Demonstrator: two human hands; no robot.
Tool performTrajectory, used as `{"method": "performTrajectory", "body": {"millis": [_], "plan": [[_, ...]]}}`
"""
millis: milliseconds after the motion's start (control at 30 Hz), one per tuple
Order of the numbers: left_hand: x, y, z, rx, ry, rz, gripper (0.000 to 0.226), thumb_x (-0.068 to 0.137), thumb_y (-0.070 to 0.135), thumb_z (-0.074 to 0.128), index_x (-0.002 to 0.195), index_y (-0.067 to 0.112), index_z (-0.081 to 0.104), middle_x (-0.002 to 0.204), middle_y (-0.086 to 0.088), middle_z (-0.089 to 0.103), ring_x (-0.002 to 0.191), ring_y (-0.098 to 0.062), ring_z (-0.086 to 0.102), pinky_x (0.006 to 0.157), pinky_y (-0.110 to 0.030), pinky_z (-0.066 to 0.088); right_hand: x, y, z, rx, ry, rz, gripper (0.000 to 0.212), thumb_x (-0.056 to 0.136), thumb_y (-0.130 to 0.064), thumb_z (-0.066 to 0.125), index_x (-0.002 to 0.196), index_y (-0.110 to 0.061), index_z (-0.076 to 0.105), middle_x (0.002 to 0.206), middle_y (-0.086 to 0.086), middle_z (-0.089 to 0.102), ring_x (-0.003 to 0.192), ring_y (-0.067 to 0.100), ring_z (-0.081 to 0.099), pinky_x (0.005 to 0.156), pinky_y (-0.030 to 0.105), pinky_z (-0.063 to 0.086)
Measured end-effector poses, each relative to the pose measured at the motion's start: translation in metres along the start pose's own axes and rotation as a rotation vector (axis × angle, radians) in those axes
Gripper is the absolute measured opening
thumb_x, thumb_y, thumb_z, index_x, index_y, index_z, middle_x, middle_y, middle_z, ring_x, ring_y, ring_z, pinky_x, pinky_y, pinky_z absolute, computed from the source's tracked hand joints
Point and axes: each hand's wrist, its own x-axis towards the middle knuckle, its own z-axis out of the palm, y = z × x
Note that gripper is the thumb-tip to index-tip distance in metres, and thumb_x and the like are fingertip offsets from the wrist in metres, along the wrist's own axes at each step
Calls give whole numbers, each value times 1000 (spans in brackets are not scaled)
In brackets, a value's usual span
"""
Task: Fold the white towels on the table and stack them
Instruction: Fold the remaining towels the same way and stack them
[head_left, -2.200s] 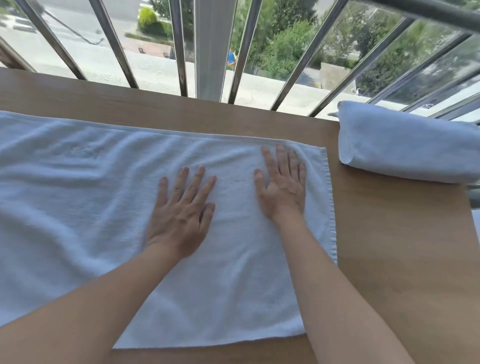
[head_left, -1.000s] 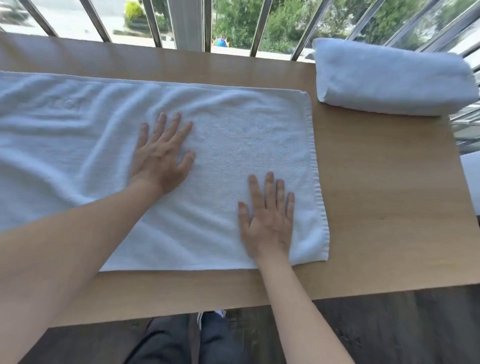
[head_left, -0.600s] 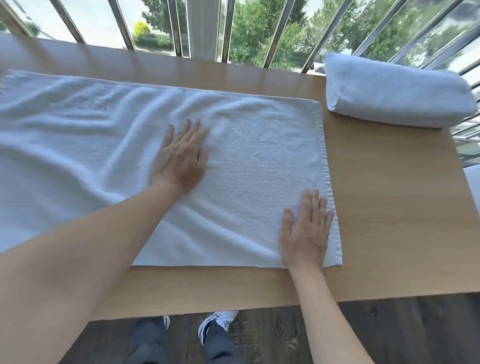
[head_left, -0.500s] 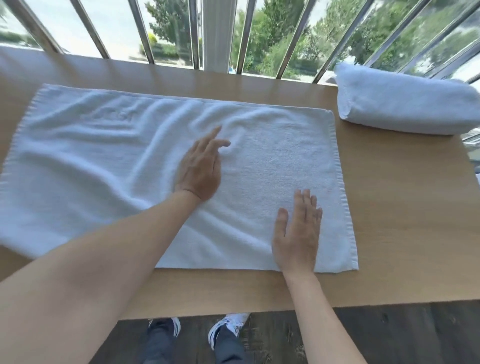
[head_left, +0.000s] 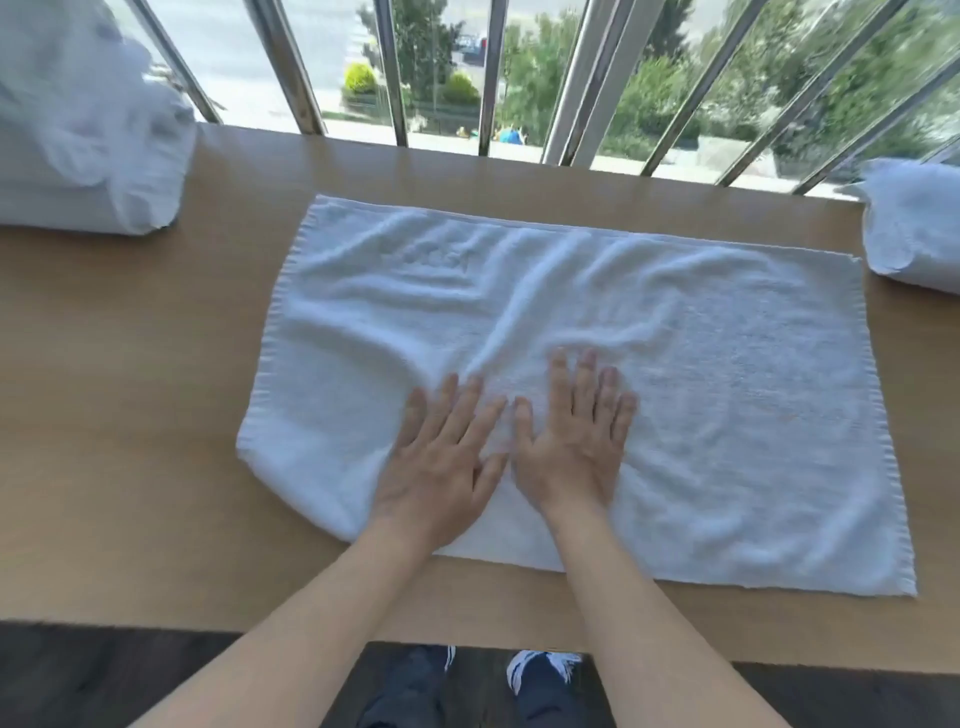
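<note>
Moved: our right hand (head_left: 571, 447) has slid left, now beside our left hand (head_left: 441, 467).
Grip: both wide, flat on spread towel (head_left: 727, 389).
Tabletop (head_left: 130, 415): folded towel (head_left: 914, 228) right of spread towel.

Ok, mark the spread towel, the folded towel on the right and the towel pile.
spread towel (head_left: 727, 395): head view, flat right half.
folded towel (head_left: 914, 228): head view, its left end.
towel pile (head_left: 78, 171): head view, its front face.

Blurry towel pile (head_left: 83, 156), far left
</note>
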Motion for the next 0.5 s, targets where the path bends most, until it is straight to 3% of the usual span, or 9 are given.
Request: {"method": "performTrajectory", "body": {"millis": [100,300,500], "plan": [[1,-25,-7,48,-58,-44,65,99,60,24,159,34,19,169,5,4,155,-19,-5,122,-55,-3,1,-1,1,-52,-22,11,71,98,-60,25,159,-35,-1,168,-1,-7,154,25,-8,123,51,-7],[5,-84,-28,106,-73,-211,71,98,67,13,158,38,-10,166,10,-21,152,-18,-21,122,-53,-10,2,-1,1,-80,21,45,70,95,-56,29,159,-32,15,168,0,8,154,27,5,123,53,2],[6,-111,-43,81,-100,-208,69,99,62,12,158,35,-11,165,8,-24,151,-18,-23,121,-46,-13,3,0,3,-111,11,40,70,95,-53,31,159,-31,13,168,0,7,154,25,4,123,54,4]]}}
